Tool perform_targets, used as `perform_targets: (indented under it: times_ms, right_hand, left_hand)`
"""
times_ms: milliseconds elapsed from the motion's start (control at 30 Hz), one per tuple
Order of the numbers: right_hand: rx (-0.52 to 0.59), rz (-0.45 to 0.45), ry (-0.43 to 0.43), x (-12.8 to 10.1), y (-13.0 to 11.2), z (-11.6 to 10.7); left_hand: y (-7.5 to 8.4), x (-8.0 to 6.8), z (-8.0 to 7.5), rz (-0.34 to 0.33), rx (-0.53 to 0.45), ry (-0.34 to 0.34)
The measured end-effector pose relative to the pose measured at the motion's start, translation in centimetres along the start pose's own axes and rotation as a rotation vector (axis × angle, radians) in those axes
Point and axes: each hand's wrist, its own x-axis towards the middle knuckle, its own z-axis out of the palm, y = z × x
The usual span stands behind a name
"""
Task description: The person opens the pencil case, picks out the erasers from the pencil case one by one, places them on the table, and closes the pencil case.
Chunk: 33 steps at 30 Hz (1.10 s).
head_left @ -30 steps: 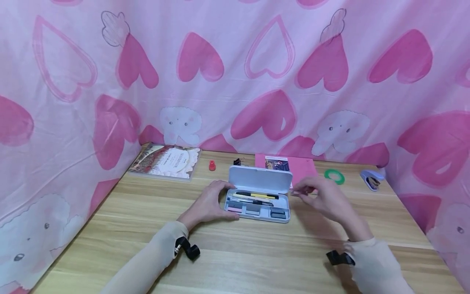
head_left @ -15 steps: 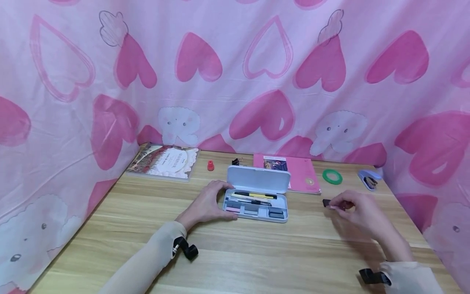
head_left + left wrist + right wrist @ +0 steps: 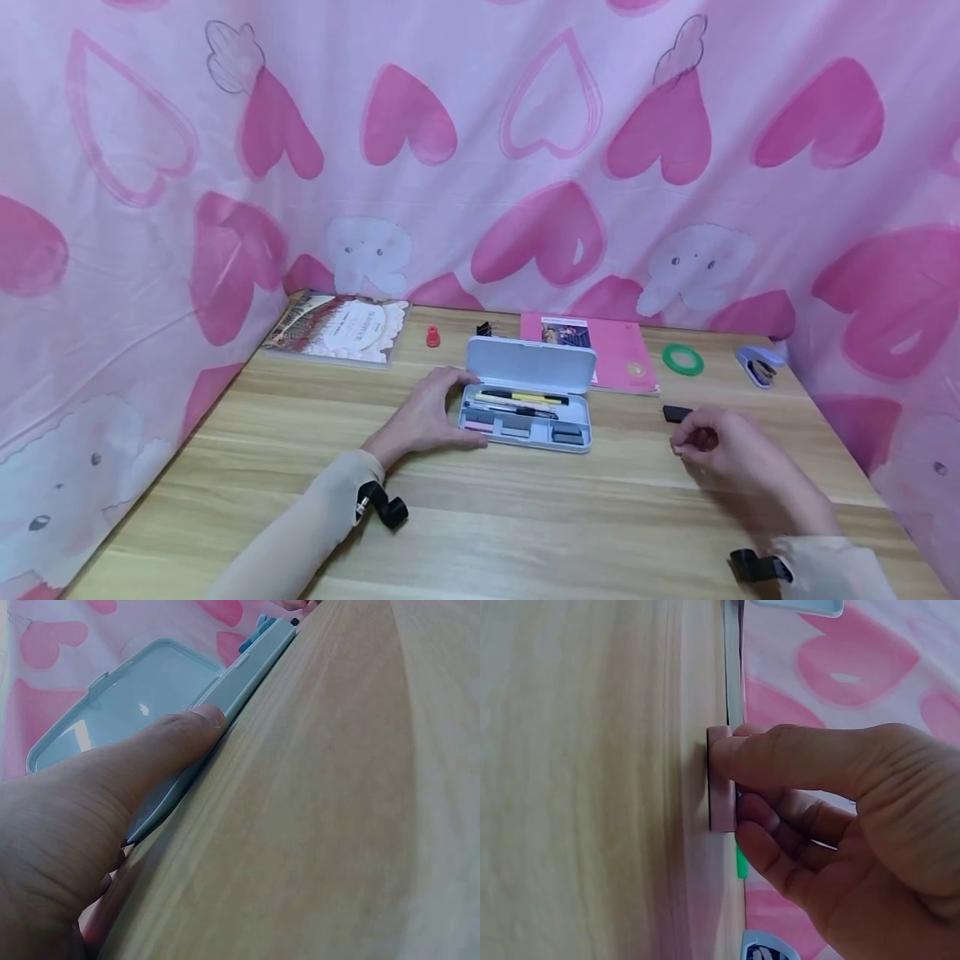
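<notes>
A pale blue pencil case [image 3: 531, 365] stands with its lid raised. Inside lie pens, a yellow-and-black one [image 3: 551, 400] among them, and small pink, grey and dark blocks in the front compartments. My left hand [image 3: 420, 417] grips its left end, thumb along the front edge, as the left wrist view also shows. To the right, a small dark block [image 3: 677, 413] rests on the table. My right hand [image 3: 727, 446] is just in front of it, fingers loosely bent. In the right wrist view the thumb overlaps the block's pinkish side [image 3: 721, 810].
Along the back of the wooden table [image 3: 480, 533] are a picture booklet [image 3: 337, 327], a red stamp-like piece [image 3: 432, 337], a black binder clip [image 3: 484, 329], a pink booklet [image 3: 622, 354], a green tape ring [image 3: 683, 360] and a lilac stapler [image 3: 759, 367]. A pink curtain rises behind.
My right hand has carried the dark block from beside the pencil case rightward, set it on the table and drawn back slightly. My left hand has stayed on the pencil case.
</notes>
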Motion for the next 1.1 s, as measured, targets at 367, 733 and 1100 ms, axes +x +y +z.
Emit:
perform_targets:
  times_ms: [367,733,1100]
  right_hand:
    - [0.049,-0.102,0.041,2.1,-3.4,-1.8]
    - [0.203,-0.169,0.023,7.1,-10.7,-0.7]
    - [0.117,-0.203,-0.253,8.5,-12.4,3.7]
  left_hand:
    - [-0.2,-0.1,-0.1,-0.010,-0.007,-0.004]
    - [0.3,0.0,0.0,-0.015,0.005,-0.013]
    - [0.1,0.1,-0.1,-0.035,-0.005,-0.007]
